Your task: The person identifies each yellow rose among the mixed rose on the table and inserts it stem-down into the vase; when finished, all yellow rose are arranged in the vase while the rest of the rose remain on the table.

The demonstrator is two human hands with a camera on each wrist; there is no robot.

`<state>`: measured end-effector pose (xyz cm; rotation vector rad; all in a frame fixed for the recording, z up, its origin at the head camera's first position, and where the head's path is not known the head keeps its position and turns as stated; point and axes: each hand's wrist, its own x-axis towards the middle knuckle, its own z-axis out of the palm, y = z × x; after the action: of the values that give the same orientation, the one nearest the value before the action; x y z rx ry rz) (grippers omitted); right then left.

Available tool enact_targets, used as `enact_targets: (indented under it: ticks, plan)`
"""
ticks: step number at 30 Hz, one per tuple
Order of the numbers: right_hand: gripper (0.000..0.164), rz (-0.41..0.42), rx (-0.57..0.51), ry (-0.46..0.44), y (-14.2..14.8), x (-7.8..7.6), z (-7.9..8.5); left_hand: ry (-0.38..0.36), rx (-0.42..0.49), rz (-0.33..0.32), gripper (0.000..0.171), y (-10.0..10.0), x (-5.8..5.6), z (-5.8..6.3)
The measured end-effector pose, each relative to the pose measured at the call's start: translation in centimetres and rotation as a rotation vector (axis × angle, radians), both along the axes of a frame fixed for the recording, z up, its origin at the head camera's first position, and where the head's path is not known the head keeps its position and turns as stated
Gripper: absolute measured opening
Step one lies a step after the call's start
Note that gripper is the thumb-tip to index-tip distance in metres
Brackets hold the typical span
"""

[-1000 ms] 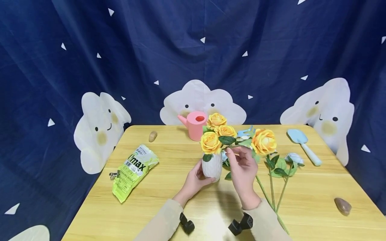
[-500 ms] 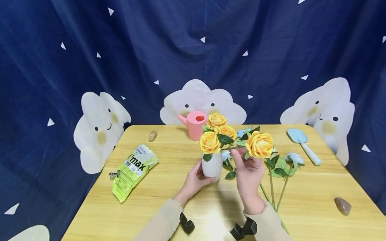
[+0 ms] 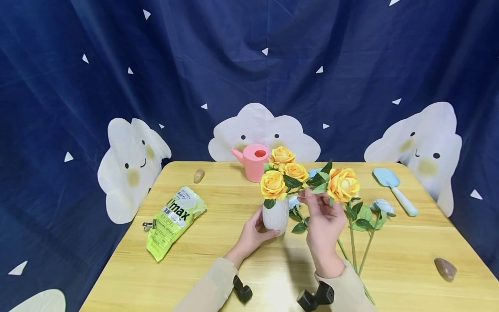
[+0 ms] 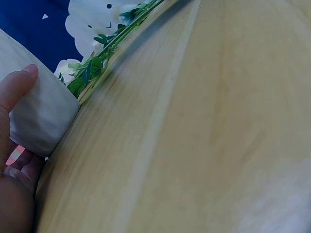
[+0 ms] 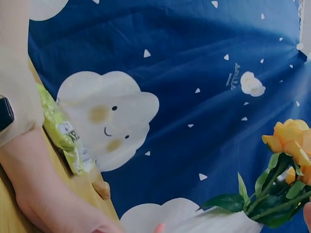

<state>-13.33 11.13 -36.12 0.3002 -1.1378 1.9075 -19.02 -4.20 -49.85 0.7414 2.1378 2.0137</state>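
Note:
A white textured vase (image 3: 275, 216) stands on the table, and my left hand (image 3: 252, 236) grips its lower part, thumb in front. In the left wrist view, the thumb (image 4: 23, 83) lies against the vase wall. Several yellow roses (image 3: 273, 185) with green leaves rise from the vase's mouth. My right hand (image 3: 325, 227), to the right of the vase, pinches the stem of another yellow rose (image 3: 343, 185), whose bloom leans right. That stem runs left toward the other roses; its lower end is hidden behind leaves and blooms.
Several pale blue flowers (image 3: 382, 206) with long stems lie right of the vase. Behind stands a pink watering can (image 3: 255, 167). A light blue shovel (image 3: 395, 190) and a brown stone (image 3: 445, 268) lie right; a green bag (image 3: 175, 223) and another stone (image 3: 199, 176) lie left.
The right hand first shifts right as the rose's bloom dips toward the viewer, then the bloom swings back right and its leaves lift. The left hand keeps its grip on the vase.

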Motion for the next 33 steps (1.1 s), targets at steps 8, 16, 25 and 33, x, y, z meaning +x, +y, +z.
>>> enact_targets:
  ticks: [8,16,25,33]
  plan:
    - [0.013,0.004,0.004,-0.052,0.7,-0.7,-0.4,-0.008,-0.007,0.002,0.084,0.0,-0.1,0.1]
    - [0.009,0.080,0.036,-0.137,1.8,-2.4,0.0,-0.016,-0.029,0.011,0.081,0.0,0.0,0.1]
    - [0.010,0.156,0.155,-0.336,2.3,-4.1,0.1,0.005,-0.052,0.019,0.082,-0.1,0.1,0.1]
    - [0.009,0.202,0.217,-0.428,2.4,-4.9,-0.1,-0.029,-0.074,0.035,0.083,-0.1,0.3,0.3]
